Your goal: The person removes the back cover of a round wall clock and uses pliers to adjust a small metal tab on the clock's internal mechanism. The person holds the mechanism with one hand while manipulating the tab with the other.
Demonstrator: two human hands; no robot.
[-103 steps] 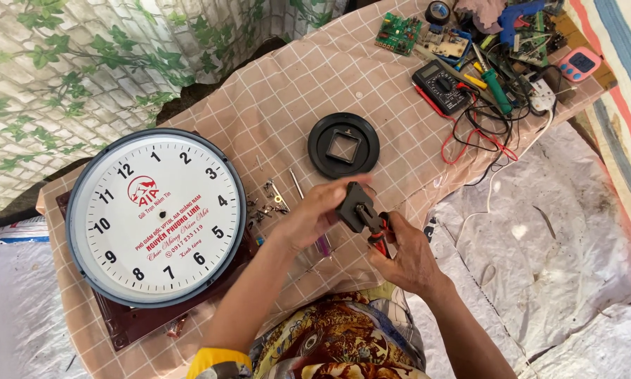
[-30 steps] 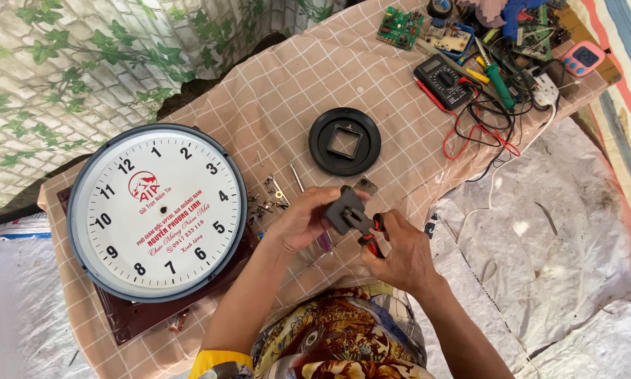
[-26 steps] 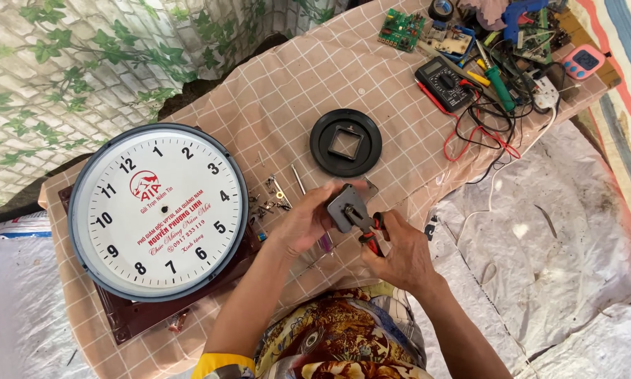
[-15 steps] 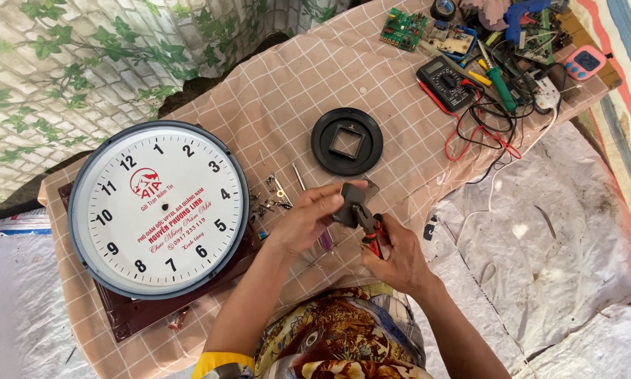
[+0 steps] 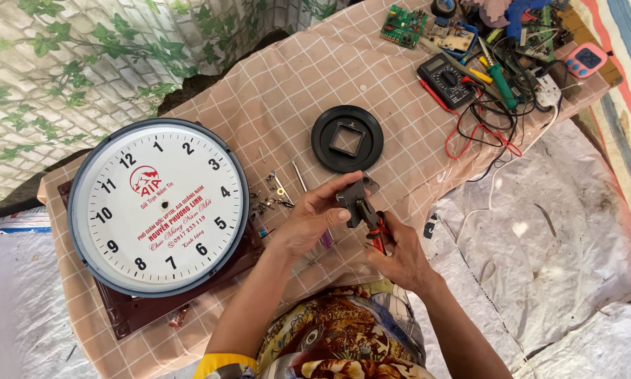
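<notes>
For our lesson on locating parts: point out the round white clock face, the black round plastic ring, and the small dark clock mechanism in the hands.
Round white clock face point(image 5: 159, 207), head view, dial centre.
Black round plastic ring point(image 5: 320, 142), head view, left rim.
Small dark clock mechanism point(image 5: 351, 198), head view, upper body.

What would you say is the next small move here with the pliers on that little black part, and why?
Probably a gentle squeeze and a slight twist. The left hand steadies the small black clock mechanism above the cloth, and the right hand has the red-handled pliers with their tips already at its lower edge.
</notes>
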